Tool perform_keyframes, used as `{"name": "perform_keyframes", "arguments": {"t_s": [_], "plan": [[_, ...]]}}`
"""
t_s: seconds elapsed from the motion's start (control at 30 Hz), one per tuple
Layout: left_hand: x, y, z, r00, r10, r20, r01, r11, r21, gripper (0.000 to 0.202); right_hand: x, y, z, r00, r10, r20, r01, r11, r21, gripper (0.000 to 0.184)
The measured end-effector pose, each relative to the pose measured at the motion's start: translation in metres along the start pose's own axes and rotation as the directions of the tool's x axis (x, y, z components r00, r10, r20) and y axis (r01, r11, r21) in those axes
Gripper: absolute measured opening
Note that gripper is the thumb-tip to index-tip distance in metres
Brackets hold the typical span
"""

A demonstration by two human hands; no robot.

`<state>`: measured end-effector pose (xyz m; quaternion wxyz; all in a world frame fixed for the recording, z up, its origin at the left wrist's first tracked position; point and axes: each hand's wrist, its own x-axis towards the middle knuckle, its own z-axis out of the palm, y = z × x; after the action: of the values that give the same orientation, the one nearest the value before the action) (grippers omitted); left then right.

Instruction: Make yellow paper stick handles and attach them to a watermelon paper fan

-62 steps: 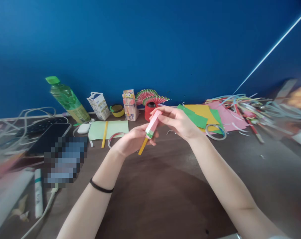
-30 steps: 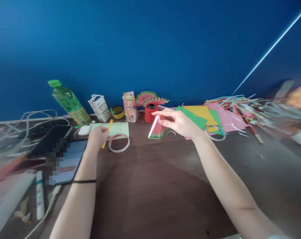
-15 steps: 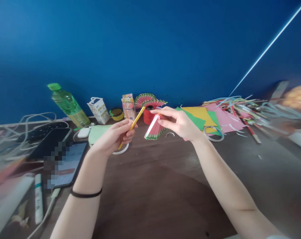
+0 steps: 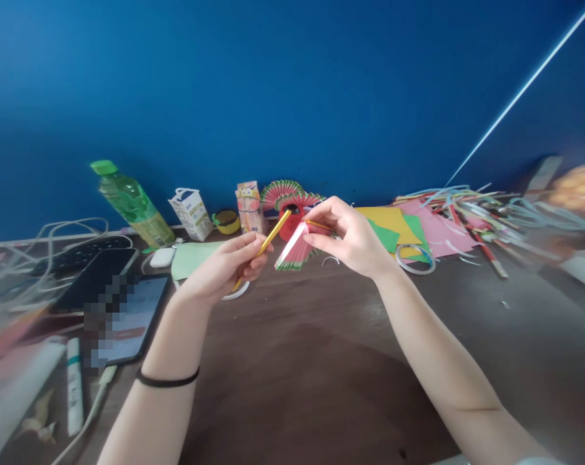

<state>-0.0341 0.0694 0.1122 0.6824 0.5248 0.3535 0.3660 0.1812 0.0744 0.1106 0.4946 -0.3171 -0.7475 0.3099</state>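
Note:
My left hand (image 4: 239, 259) is closed around a thin yellow stick (image 4: 276, 231), whose upper end leans to the right. Between the thumb and fingers of my right hand (image 4: 348, 236) is a folded paper fan (image 4: 292, 252), pink with a green pleated edge and a white outer panel. The fan hangs down and left from the pinch, just right of the stick. Two more pink-and-green pleated fans, one of them a half-round fan (image 4: 280, 192), stand behind by a red round object (image 4: 288, 227), partly hidden by the stick and my right hand.
At the back left stand a green bottle (image 4: 137, 203), a white carton (image 4: 192, 214) and a yellow tape roll (image 4: 227, 223). Phones and a tablet (image 4: 137, 323) lie left among cables. Coloured paper sheets (image 4: 432, 226) and a pile of strips (image 4: 486, 213) lie back right, before a blue wall.
The stick's upper end has moved slightly right, and the fan slightly left, bringing them closer. My right fingers have bent more over the fan's narrow end.

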Motion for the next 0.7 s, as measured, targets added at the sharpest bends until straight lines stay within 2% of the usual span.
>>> {"name": "perform_keyframes", "arguments": {"t_s": [0.17, 0.3, 0.43, 0.7], "plan": [[0.0017, -0.0043, -0.0044, 0.998, 0.056, -0.043, -0.053, 0.996, 0.069, 0.022, -0.0006, 0.0010, -0.0011, 1.000, 0.017, 0.009, -0.016, 0.999, -0.034, 0.017], [0.0009, -0.0050, -0.0035, 0.999, 0.035, 0.036, -0.041, 0.986, 0.161, 0.030, -0.0013, 0.0030, -0.0019, 1.000, 0.019, 0.019, -0.018, 0.999, -0.045, 0.017], [-0.0002, -0.0049, 0.0005, 0.996, -0.010, 0.090, -0.004, 0.988, 0.157, 0.037, -0.0019, 0.0041, -0.0028, 0.999, 0.008, 0.037, -0.006, 0.999, -0.053, 0.016], [-0.0020, -0.0054, 0.0021, 0.995, -0.030, 0.093, 0.018, 0.991, 0.134, 0.022, -0.0026, 0.0021, -0.0050, 0.999, -0.012, 0.029, 0.017, 0.987, -0.159, 0.016]]}}
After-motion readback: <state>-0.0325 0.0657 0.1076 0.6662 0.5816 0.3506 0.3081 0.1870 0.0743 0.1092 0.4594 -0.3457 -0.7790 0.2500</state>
